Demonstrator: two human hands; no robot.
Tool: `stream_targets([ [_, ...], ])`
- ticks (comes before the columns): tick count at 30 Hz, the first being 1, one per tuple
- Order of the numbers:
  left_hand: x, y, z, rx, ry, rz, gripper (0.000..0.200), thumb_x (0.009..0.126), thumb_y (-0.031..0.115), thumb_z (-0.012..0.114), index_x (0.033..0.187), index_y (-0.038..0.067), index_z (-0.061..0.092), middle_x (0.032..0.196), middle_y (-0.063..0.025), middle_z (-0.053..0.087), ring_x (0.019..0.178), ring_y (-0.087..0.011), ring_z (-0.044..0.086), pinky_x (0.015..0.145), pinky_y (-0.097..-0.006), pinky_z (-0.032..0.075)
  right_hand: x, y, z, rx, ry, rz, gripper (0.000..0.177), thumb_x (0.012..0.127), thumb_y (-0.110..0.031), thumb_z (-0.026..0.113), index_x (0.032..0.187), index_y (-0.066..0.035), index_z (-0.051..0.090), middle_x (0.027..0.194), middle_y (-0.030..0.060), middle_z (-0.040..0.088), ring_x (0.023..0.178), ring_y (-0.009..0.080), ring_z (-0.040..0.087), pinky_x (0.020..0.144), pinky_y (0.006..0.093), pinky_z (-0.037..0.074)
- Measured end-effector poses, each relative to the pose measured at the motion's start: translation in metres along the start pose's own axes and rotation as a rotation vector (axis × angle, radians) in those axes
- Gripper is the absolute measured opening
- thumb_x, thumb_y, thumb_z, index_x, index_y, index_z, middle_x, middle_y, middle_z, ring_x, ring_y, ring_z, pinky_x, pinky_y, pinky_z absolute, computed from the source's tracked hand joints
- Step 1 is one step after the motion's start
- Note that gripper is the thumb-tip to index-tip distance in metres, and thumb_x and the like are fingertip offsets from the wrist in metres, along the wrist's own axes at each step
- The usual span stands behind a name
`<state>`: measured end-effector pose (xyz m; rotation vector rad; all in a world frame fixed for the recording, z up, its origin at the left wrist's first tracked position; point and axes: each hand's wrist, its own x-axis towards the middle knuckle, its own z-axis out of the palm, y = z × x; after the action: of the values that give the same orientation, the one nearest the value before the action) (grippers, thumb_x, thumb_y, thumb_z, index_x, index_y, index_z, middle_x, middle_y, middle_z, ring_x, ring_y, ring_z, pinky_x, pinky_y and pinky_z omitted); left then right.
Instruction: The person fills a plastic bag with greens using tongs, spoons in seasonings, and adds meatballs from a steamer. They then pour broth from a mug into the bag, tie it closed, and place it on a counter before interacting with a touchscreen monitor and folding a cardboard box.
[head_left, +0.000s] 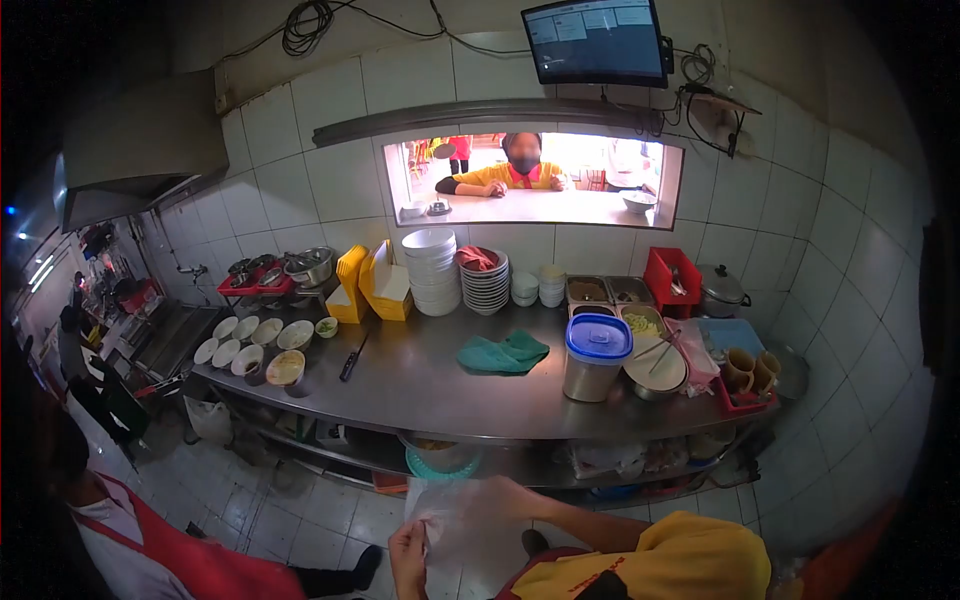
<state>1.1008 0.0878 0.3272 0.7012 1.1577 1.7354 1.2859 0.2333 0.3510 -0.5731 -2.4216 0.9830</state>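
A thin, whitish translucent plastic bag (pixel 465 520) hangs in front of my body, below the front edge of the steel counter (pixel 430 410). My left hand (pixel 408 548) pinches the bag's left side. My right hand (pixel 505 497) is at the bag's upper right; it is blurred, and its fingers cannot be made out. Beyond the bag, on the lower shelf, is a turquoise basket (pixel 442 462). A crumpled green cloth (pixel 503 353) lies on the counter farther ahead.
White bowls (pixel 432 272), a knife (pixel 352 362), small dishes (pixel 267 332) and a blue-lidded container (pixel 597 358) stand on the counter. A person in a red apron (pixel 180 540) is close at the left. Another person (pixel 522 165) leans at the serving window.
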Motion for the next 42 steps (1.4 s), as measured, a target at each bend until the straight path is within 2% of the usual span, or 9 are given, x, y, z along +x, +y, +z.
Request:
stream_targets([
  [3, 0.000, 0.036, 0.023, 0.239, -0.104, -0.191, 0.015, 0.091, 0.012, 0.059, 0.092, 0.000, 0.068, 0.074, 0.0026, 0.061, 0.067, -0.0043, 0.052, 0.062, -0.0188, 0.040, 0.000, -0.020, -0.025, 0.681, 0.008, 0.330, 0.029, 0.084, -0.026, 0.068, 0.100, -0.002, 0.066, 0.089, 0.0087, 0.067, 0.086, 0.0103, 0.060, 0.077, 0.0261, 0.047],
  [6, 0.008, 0.020, 0.016, 0.381, -0.277, -0.099, 0.020, 0.091, 0.016, 0.060, 0.097, -0.001, 0.067, 0.074, 0.0003, 0.062, 0.066, -0.0056, 0.053, 0.059, -0.0208, 0.040, -0.006, -0.023, -0.056, 0.549, -0.305, 0.249, 0.025, 0.084, -0.025, 0.067, 0.094, -0.001, 0.067, 0.079, 0.0077, 0.066, 0.078, 0.0107, 0.061, 0.071, 0.0265, 0.048],
  [12, 0.017, 0.007, 0.013, 0.590, -0.222, -0.324, 0.015, 0.089, 0.014, 0.062, 0.095, 0.000, 0.068, 0.075, -0.0004, 0.064, 0.069, -0.0054, 0.054, 0.062, -0.0217, 0.042, -0.016, -0.016, -0.046, 0.305, -0.064, 0.155, 0.025, 0.084, -0.024, 0.066, 0.079, 0.000, 0.067, 0.064, 0.0078, 0.063, 0.058, 0.0148, 0.059, 0.057, 0.0317, 0.048],
  [15, 0.017, -0.006, 0.017, 0.923, -0.384, -0.030, 0.035, 0.087, 0.028, 0.063, 0.105, -0.003, 0.064, 0.085, -0.0103, 0.068, 0.076, -0.0189, 0.061, 0.070, -0.0325, 0.047, -0.022, 0.005, -0.020, 0.184, -0.032, -0.042, 0.025, 0.083, -0.024, 0.064, 0.080, 0.001, 0.064, 0.069, 0.0133, 0.064, 0.059, 0.0183, 0.058, 0.058, 0.0343, 0.046],
  [21, 0.016, 0.008, 0.039, 0.569, -0.204, -0.157, 0.013, 0.088, 0.013, 0.063, 0.086, 0.001, 0.065, 0.072, 0.0010, 0.061, 0.068, -0.0066, 0.053, 0.061, -0.0227, 0.042, -0.026, 0.019, -0.012, 0.180, -0.168, 0.093, 0.018, 0.079, -0.017, 0.064, 0.088, -0.001, 0.065, 0.077, 0.0159, 0.066, 0.069, 0.0262, 0.064, 0.065, 0.0371, 0.049],
  [23, 0.010, 0.016, 0.044, 0.783, -0.196, -0.113, 0.028, 0.086, 0.023, 0.063, 0.100, -0.002, 0.066, 0.080, -0.0121, 0.067, 0.075, -0.0150, 0.060, 0.070, -0.0301, 0.048, -0.027, 0.023, -0.013, 0.135, -0.176, 0.092, 0.018, 0.079, -0.018, 0.064, 0.088, -0.002, 0.066, 0.078, 0.0159, 0.066, 0.071, 0.0263, 0.065, 0.065, 0.0371, 0.049],
  [31, 0.005, -0.004, 0.034, 0.620, -0.042, -0.091, 0.024, 0.087, 0.021, 0.061, 0.095, -0.001, 0.067, 0.077, -0.0105, 0.066, 0.070, -0.0123, 0.058, 0.066, -0.0304, 0.046, -0.024, -0.027, -0.038, 0.091, -0.319, 0.267, 0.017, 0.080, -0.017, 0.063, 0.088, -0.004, 0.068, 0.080, 0.0146, 0.068, 0.073, 0.0257, 0.065, 0.067, 0.0363, 0.050],
  [36, 0.014, 0.001, 0.037, 0.462, -0.004, -0.087, 0.014, 0.089, 0.013, 0.061, 0.083, 0.001, 0.062, 0.072, 0.0042, 0.057, 0.066, -0.0040, 0.049, 0.059, -0.0198, 0.040, -0.019, 0.002, -0.028, 0.197, 0.036, 0.146, 0.020, 0.085, -0.021, 0.062, 0.092, -0.002, 0.066, 0.080, 0.0094, 0.067, 0.075, 0.0173, 0.063, 0.072, 0.0322, 0.050],
  [42, 0.031, 0.033, 0.068, 0.114, 0.142, 0.040, 0.012, 0.091, 0.011, 0.056, 0.099, 0.002, 0.058, 0.090, 0.0002, 0.060, 0.082, -0.0078, 0.054, 0.075, -0.0229, 0.043, 0.013, -0.016, -0.066, 1.261, 0.177, 0.351, 0.026, 0.095, -0.022, 0.055, 0.112, -0.003, 0.058, 0.096, 0.0031, 0.061, 0.092, 0.0128, 0.058, 0.081, 0.0296, 0.047],
])
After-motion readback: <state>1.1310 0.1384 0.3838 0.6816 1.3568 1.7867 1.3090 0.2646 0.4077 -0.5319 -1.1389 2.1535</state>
